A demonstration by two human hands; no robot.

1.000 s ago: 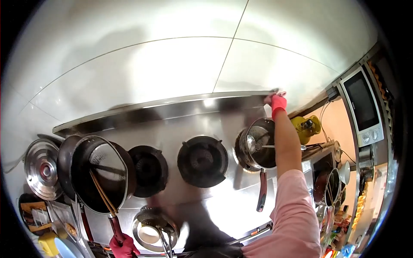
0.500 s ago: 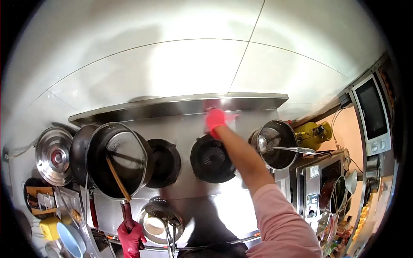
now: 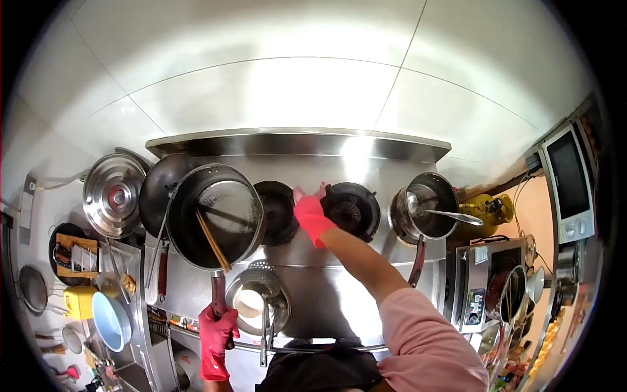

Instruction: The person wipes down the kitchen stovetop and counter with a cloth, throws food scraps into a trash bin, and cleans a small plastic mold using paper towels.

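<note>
The left hand [image 3: 219, 332], in a red rubber glove, has its fingers curled closed around the long dark-brown handle [image 3: 218, 294] of a large, deep black pan [image 3: 186, 228]; so wide a pan on one handle probably calls for that full wrap. The pan's bowl lies beyond those fingers, toward the wall, with brown wooden chopsticks [image 3: 213, 242] leaning inside, their ends on the rim nearest the grip. The right hand [image 3: 311, 214], in a bright pink glove, reaches over the shiny steel stovetop [image 3: 307, 168], its fingers between two round black burners [image 3: 277, 219] [image 3: 353, 210]. Paler pink material [image 3: 320, 191] shows at the fingertips, perhaps a cloth pressed flat against the steel; how far those fingers are open, and whether they grip it, I cannot tell.
</note>
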